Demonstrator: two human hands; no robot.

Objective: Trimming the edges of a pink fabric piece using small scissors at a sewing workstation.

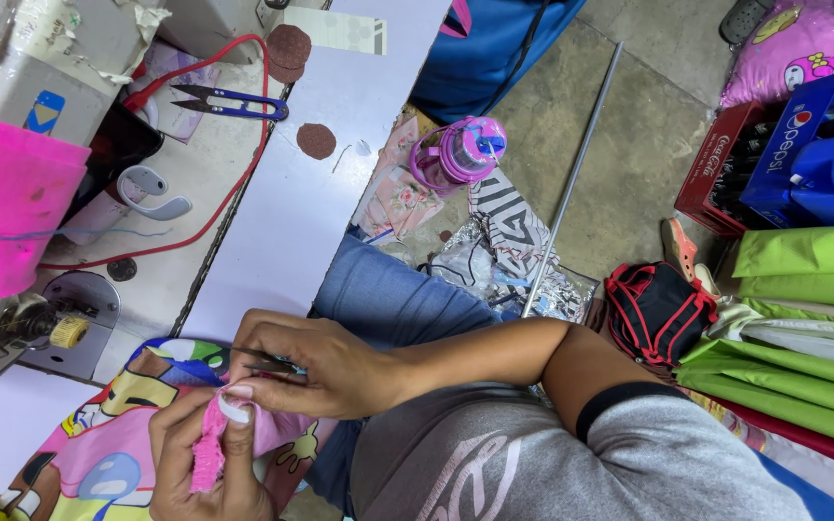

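My left hand (195, 468) pinches a small strip of pink fabric (209, 455) between thumb and fingers, low in the view. My right hand (325, 367) lies just above it and grips a small dark cutting tool (267, 363), whose tip points left, close over the pink strip. Both hands rest over a colourful cartoon-printed fabric (98, 434) spread on the pale table (282, 222). My jeans-clad leg (388, 294) shows beyond the table edge.
A sewing machine (41, 87) draped with bright pink cloth (2, 203) stands at the left. Blue-handled thread snips (229, 101), a red cable (234, 164) and brown discs (316, 141) lie on the table. On the floor: pink bottle (460, 150), metal rod (571, 178), black-and-red bag (658, 309), green fabric rolls (803, 270).
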